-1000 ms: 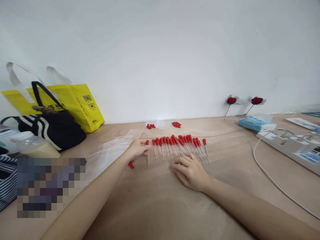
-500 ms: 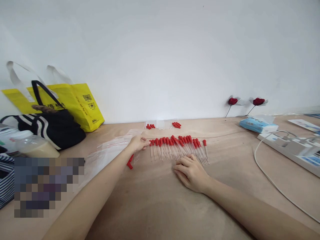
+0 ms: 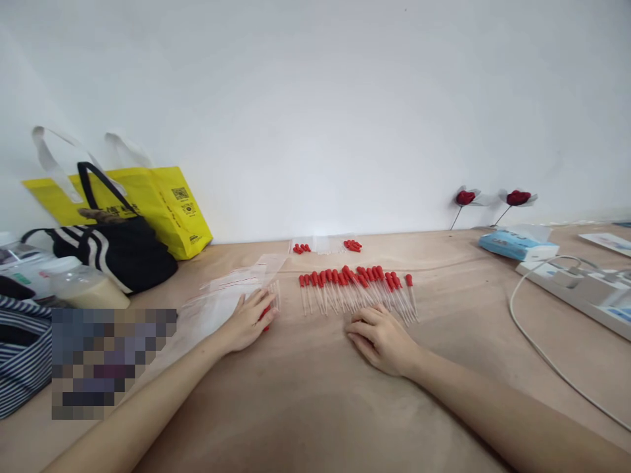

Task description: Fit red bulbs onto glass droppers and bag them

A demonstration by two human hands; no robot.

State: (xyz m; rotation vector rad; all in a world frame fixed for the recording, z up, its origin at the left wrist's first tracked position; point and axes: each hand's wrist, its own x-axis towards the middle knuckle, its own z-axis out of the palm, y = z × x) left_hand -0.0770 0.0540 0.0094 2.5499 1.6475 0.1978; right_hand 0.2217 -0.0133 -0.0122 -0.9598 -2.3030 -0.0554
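Observation:
A row of several clear droppers with red rubber bulbs (image 3: 345, 277) lies across the middle of the table, bulbs away from me. To its left, my left hand (image 3: 249, 320) is spread flat over a small group of red bulbs (image 3: 267, 318) and thin clear tubes (image 3: 276, 295), partly hiding them. Thin clear plastic bags (image 3: 221, 299) with red lines lie beside that hand. My right hand (image 3: 377, 338) rests on the table at the near edge of the row, its fingers curled; whether anything is under them is hidden.
Against the wall lies a clear bag (image 3: 325, 244) with red bulbs at both ends. A yellow bag (image 3: 172, 210), a black bag (image 3: 138, 256) and a bottle (image 3: 86, 282) stand left. Right are a tissue pack (image 3: 515, 246), two red flowers (image 3: 466, 197) and a power strip (image 3: 572, 282) with its cable.
My left hand has moved from the left end of the dropper row back toward me and left, opening over the small group of bulbs. The view has shifted slightly; my right hand stays put.

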